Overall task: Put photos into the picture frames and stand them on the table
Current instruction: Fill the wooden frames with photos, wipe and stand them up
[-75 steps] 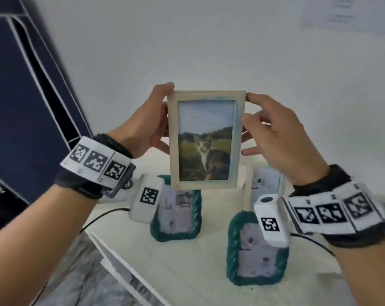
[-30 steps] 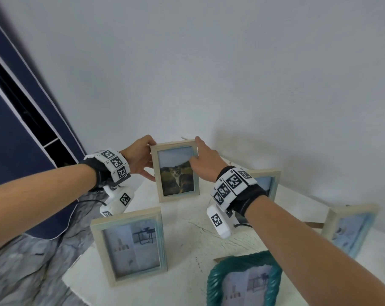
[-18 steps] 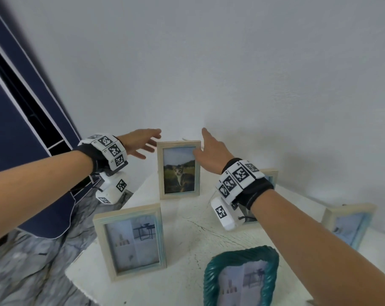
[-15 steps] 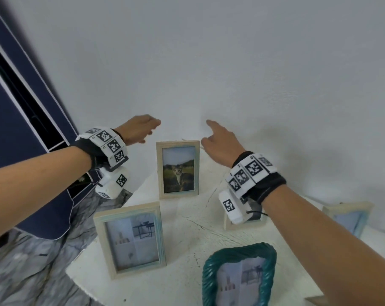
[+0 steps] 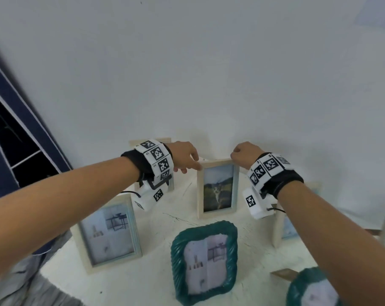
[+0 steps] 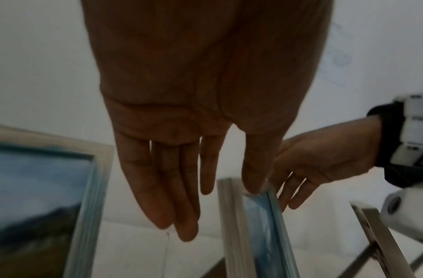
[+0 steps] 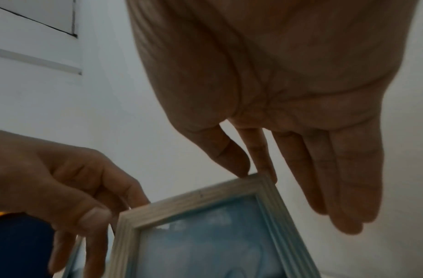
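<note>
Teal frames (image 5: 203,262) stood nearest us at six o'clock on the table (image 5: 156,281). Farther, toward twelve, our left hand (image 5: 184,156) and right hand (image 5: 244,154) pinched the upright cat-photo frame's (image 5: 218,188) top corners, thumb and fingers clamped.

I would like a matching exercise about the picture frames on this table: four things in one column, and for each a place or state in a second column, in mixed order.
Things:
1. cat photo frame
2. teal frame
3. left hand
4. right hand

Places or states:
A. touches the top left corner of the cat photo frame
B. stands in front, nearest the camera, untouched
C. stands upright between both hands
D. touches the top right corner of the cat photo frame

Pairs: 1-C, 2-B, 3-A, 4-D
</note>
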